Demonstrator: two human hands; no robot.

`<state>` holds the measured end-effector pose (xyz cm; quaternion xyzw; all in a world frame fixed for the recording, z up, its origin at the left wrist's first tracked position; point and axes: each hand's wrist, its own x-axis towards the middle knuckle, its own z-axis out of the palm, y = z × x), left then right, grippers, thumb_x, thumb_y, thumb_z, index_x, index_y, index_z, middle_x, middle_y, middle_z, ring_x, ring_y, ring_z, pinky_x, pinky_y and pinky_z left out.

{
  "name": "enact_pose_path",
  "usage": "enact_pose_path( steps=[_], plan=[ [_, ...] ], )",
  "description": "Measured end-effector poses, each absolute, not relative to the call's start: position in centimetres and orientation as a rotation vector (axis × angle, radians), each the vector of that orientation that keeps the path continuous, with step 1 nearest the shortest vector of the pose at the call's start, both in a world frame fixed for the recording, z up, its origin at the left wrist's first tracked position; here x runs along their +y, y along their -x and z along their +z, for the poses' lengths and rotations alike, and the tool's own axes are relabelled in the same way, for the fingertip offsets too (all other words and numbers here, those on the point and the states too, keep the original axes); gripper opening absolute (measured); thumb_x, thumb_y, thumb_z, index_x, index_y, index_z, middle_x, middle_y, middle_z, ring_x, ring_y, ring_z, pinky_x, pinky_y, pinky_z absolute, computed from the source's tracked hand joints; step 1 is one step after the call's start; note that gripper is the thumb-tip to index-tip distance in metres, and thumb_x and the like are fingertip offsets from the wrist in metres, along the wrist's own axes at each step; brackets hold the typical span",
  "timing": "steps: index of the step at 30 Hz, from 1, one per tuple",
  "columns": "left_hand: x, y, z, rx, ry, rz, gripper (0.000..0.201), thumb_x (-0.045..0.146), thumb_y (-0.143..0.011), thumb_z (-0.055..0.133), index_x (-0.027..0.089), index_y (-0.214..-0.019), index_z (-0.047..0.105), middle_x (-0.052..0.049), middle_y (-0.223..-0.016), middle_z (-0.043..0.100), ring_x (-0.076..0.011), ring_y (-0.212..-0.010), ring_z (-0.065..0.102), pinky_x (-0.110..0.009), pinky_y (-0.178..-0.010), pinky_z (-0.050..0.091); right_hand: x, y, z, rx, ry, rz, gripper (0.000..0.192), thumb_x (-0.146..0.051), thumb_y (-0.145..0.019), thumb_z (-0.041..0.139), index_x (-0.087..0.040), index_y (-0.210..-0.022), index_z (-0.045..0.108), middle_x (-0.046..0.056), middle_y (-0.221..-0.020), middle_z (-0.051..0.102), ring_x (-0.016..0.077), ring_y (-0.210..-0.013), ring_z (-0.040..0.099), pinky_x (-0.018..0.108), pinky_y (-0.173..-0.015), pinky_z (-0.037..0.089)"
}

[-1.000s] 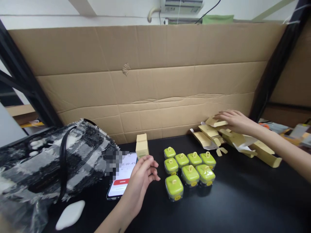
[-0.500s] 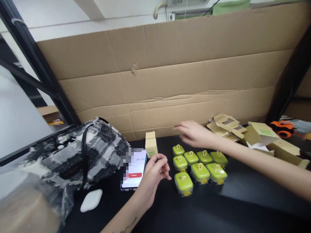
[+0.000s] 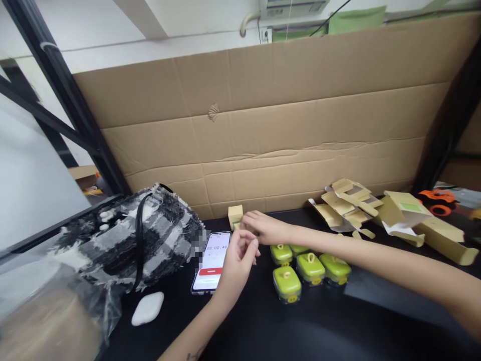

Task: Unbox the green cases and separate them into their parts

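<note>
Both hands at the small box, back edge of the bench.

My right hand (image 3: 263, 228) reaches across to the small cardboard box (image 3: 235, 216), standing upright against the cardboard wall (image 3: 263, 140), fingers curled on or just beside it; grip not resolvable. My left hand (image 3: 236, 260) hovers loosely curled, holding nothing, beside the phone (image 3: 212, 260). Judged light, thin-walled, easily crushed: take by 2 opposite side faces. 5 green-lidded clear containers (image 3: 296, 268) visible; contents not discernible. Flattened cartons (image 3: 349, 203) lie right.
</note>
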<state>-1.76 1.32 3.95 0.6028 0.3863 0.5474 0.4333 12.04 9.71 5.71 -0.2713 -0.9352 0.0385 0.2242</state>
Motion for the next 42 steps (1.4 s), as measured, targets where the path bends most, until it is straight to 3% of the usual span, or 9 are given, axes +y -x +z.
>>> enact_pose_path(
  steps=[4, 9, 14, 19, 25, 30, 33, 37, 42],
  plan=[
    [1.8, 2.5, 3.7, 1.018, -1.696, 1.57, 0.023, 0.024, -0.074, 0.068, 0.023, -0.095, 0.057, -0.006, -0.101, 0.055, -0.0236, -0.105, 0.049, -0.037, -0.098, 0.032, 9.1, -12.7, 6.4, -2.44, 0.812, 0.225, 0.032, -0.021, -0.068, 0.074, -0.018, -0.089, 0.049, 0.005, -0.092, 0.054, 0.0192, -0.086, 0.054, 0.032, -0.075, 0.046],
    [2.1, 3.3, 3.9, 0.975, -2.062, 1.508, 0.049, 0.02, -0.079, 0.064, 0.023, -0.124, 0.045, -0.012, -0.135, 0.043, -0.0256, -0.132, 0.033, -0.04, -0.11, 0.02, 6.0, -14.5, 8.2, -2.29, 0.847, 0.348, 0.042, -0.026, -0.07, 0.073, -0.02, -0.099, 0.042, 0.003, -0.097, 0.054, 0.0167, -0.084, 0.055, 0.028, -0.069, 0.048],
    [1.2, 3.5, 4.8, 0.873, -2.243, 1.293, 0.057, 0.018, -0.081, 0.062, 0.029, -0.134, 0.04, -0.009, -0.131, 0.05, -0.0256, -0.122, 0.047, -0.039, -0.104, 0.033, 2.1, -16.2, 8.1, -2.182, 0.87, 0.375, 0.041, -0.024, -0.071, 0.073, -0.021, -0.098, 0.042, 0.003, -0.099, 0.055, 0.0182, -0.087, 0.055, 0.032, -0.073, 0.049],
    [0.7, 3.4, 5.1, 0.897, -2.49, 1.232, 0.065, 0.01, -0.079, 0.059, 0.028, -0.138, 0.036, -0.01, -0.122, 0.05, -0.0263, -0.117, 0.046, -0.04, -0.101, 0.035, 0.2, -16.3, 6.7, -2.208, 0.729, 0.003, 0.027, -0.02, -0.08, 0.066, -0.021, -0.091, 0.042, 0.009, -0.106, 0.054, 0.0214, -0.098, 0.052, 0.037, -0.08, 0.047],
    [1.3, 3.5, 4.7, 1.016, -2.643, 1.227, 0.071, 0.012, -0.082, 0.057, 0.027, -0.142, 0.023, -0.011, -0.12, 0.047, -0.0256, -0.112, 0.045, -0.041, -0.097, 0.038, 0.2, -16.2, 6.3, -2.135, 0.653, -0.474, 0.017, -0.02, -0.087, 0.057, -0.02, -0.078, 0.043, 0.009, -0.091, 0.053, 0.0206, -0.086, 0.051, 0.036, -0.071, 0.048],
    [2.2, 3.7, 4.1, 1.111, -2.67, 1.308, 0.059, 0.005, -0.072, 0.063, 0.021, -0.125, 0.043, -0.009, -0.108, 0.045, -0.0245, -0.103, 0.048, -0.041, -0.091, 0.044, -0.4, -16.6, 7.1, -2.191, 0.427, -0.282, 0.009, -0.024, -0.089, 0.055, -0.019, -0.092, 0.047, 0.007, -0.09, 0.057, 0.0158, -0.08, 0.055, 0.028, -0.067, 0.048],
    [2.6, 3.9, 3.7, 1.046, -2.731, 1.408, 0.052, 0.004, -0.072, 0.063, 0.018, -0.117, 0.041, -0.01, -0.108, 0.046, -0.0249, -0.103, 0.049, -0.043, -0.089, 0.046, -0.2, -17.0, 7.3, -2.274, 0.494, -0.109, 0.006, -0.017, -0.093, 0.046, -0.019, -0.098, 0.048, 0.008, -0.099, 0.061, 0.0145, -0.087, 0.058, 0.027, -0.072, 0.047],
    [2.8, 4.0, 3.8, 0.864, -2.862, 1.552, 0.042, 0.004, -0.076, 0.06, 0.017, -0.108, 0.035, -0.015, -0.113, 0.05, -0.0247, -0.105, 0.051, -0.042, -0.086, 0.049, 1.1, -17.4, 7.0, -2.478, 0.532, -0.297, 0.012, -0.019, -0.094, 0.044, -0.019, -0.104, 0.051, 0.006, -0.105, 0.066, 0.0149, -0.082, 0.061, 0.029, -0.068, 0.043],
    [2.2, 3.9, 4.3, 0.807, -3.134, 1.521, 0.035, 0.0, -0.078, 0.054, 0.018, -0.103, 0.037, -0.016, -0.113, 0.055, -0.0247, -0.104, 0.052, -0.039, -0.08, 0.053, 2.2, -17.3, 6.4, -2.399, 0.617, -0.608, 0.016, -0.026, -0.093, 0.047, -0.015, -0.1, 0.056, 0.002, -0.081, 0.068, 0.0147, -0.067, 0.059, 0.031, -0.066, 0.039]
  ],
)
